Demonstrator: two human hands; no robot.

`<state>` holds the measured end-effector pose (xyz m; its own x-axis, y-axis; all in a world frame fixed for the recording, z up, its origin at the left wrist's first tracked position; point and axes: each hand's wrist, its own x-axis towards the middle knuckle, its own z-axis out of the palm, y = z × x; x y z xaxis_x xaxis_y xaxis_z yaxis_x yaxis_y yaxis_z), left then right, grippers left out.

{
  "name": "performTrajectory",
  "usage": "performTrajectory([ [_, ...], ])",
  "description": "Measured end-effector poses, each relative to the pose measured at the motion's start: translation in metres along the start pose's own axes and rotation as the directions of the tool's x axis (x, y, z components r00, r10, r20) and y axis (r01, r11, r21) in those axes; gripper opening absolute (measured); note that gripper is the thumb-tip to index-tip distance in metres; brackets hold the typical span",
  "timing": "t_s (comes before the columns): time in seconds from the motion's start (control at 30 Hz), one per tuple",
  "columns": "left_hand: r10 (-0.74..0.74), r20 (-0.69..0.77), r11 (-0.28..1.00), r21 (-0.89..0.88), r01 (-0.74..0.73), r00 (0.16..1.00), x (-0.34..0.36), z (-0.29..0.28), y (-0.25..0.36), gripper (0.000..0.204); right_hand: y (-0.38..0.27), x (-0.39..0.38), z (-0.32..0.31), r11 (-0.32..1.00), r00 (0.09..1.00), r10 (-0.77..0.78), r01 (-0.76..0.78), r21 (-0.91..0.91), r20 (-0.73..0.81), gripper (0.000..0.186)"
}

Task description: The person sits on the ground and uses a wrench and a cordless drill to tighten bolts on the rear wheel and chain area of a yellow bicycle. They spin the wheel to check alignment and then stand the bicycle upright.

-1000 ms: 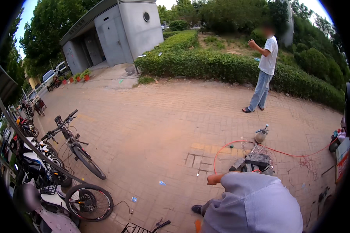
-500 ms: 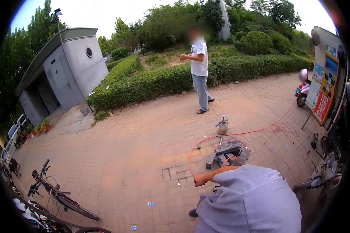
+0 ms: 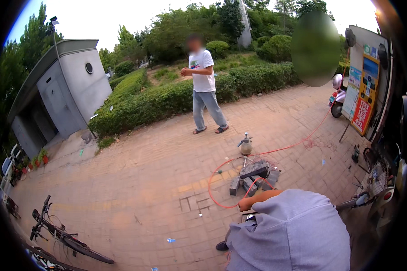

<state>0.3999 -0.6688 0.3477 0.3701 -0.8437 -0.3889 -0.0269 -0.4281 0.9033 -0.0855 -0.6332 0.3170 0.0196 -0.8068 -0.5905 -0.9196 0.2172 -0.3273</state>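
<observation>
My right hand (image 3: 244, 206) is closed on a thin red hose (image 3: 210, 186), just in front of a pile of dark grey blocks (image 3: 254, 170). The hose makes a wide loop left of the pile, and a shorter bend rises over the blocks. From the lower right comes my right arm in a grey sleeve (image 3: 273, 210), which covers much of what lies beneath it. Right under the hand a dark, partly shiny object (image 3: 248, 217) shows; its kind is unclear. My left hand is not visible.
A pump sprayer (image 3: 246, 145) stands behind the pile. A person (image 3: 204, 81) in a white shirt is beyond it. Bicycles (image 3: 68, 239) stand at lower left, a sign board (image 3: 366, 97) and scooter (image 3: 338, 100) at right. A hedge (image 3: 163, 101) lines the paving.
My right hand has moved right, nearer the blocks, pulling the hose loop's end along. The person in white has stepped left, hands still together. My view has shifted a little to the right.
</observation>
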Motion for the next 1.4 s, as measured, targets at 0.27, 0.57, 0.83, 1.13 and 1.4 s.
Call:
performTrajectory([
  [0.27, -0.853, -0.343, 0.492, -0.782, 0.383, 0.394, -0.222, -0.073, -0.331, 0.031, -0.087, 0.083, -0.023, 0.998, 0.971, -0.057, 0.065, -0.027, 0.233, 0.035],
  [0.57, -0.856, -0.48, 0.411, -0.857, 0.311, -0.192, -0.416, 0.065, -0.443, 0.039, -0.213, 0.165, 0.003, 0.894, 0.815, -0.175, 0.367, -0.257, 0.553, 0.029],
  [0.83, -0.785, -0.547, 0.281, -0.733, 0.619, -0.292, -0.4, 0.102, -0.463, 0.045, -0.294, 0.164, 0.061, 0.849, 0.707, -0.279, 0.497, -0.177, 0.65, 0.026],
  [1.13, -0.668, -0.499, 0.344, -0.865, 0.365, -0.553, -0.356, 0.074, -0.368, 0.042, -0.329, 0.186, 0.142, 0.652, 0.526, -0.256, 0.714, -0.256, 0.811, 0.027],
  [1.4, -0.455, -0.632, 0.476, -0.768, 0.428, -0.627, -0.31, 0.063, -0.33, 0.038, -0.384, 0.269, 0.217, 0.598, 0.483, -0.265, 0.761, -0.25, 0.835, 0.026],
])
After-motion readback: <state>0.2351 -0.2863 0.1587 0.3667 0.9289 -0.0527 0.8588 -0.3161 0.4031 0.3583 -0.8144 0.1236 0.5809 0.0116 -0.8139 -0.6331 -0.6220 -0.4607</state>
